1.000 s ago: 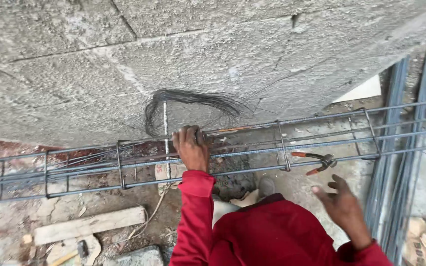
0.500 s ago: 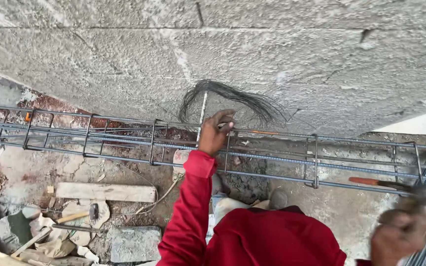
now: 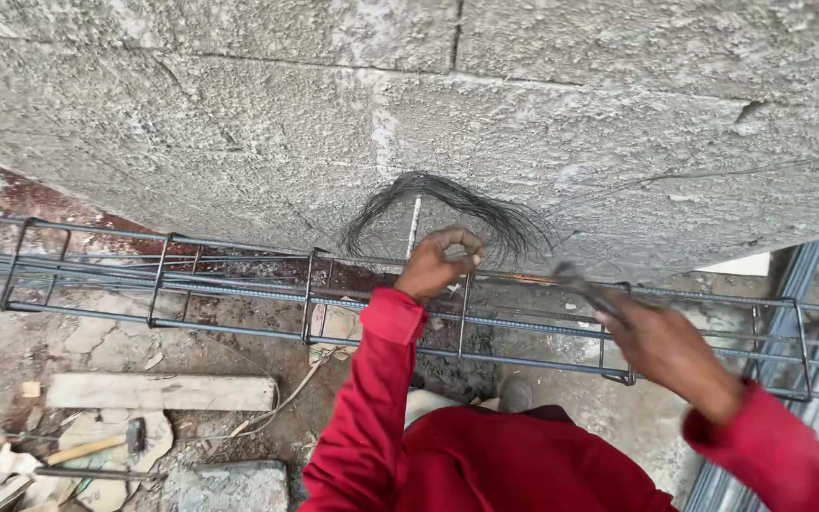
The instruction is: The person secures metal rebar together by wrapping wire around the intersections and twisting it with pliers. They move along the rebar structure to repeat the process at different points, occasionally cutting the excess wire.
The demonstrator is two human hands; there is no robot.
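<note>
Grey concrete: a rough block wall (image 3: 239, 123) is seen filling the upper view, with mortar joints running across it.
Steel cage: a long rebar cage (image 3: 163, 284) of bars and square stirrups is laid level along the foot of the wall, apparently so that its joints can be reached from above.
Red sleeves: both arms are stretched out over the cage.
Timber: a pale plank (image 3: 158, 392) is left flat on the rubble-strewn ground, with a hammer (image 3: 97, 444) just beside it.
Tie wire: a dark bundle of thin wire (image 3: 447, 204) is draped in an arch against the wall, just above the cage, close to reach.
Left hand (image 3: 440, 264): clenched at the top bar, directly under the wire; strands seem pinched, though that cannot be told for sure.
Right hand (image 3: 661, 346): closed round a blurred dark tool (image 3: 580, 284), pointed toward the cage.
</note>
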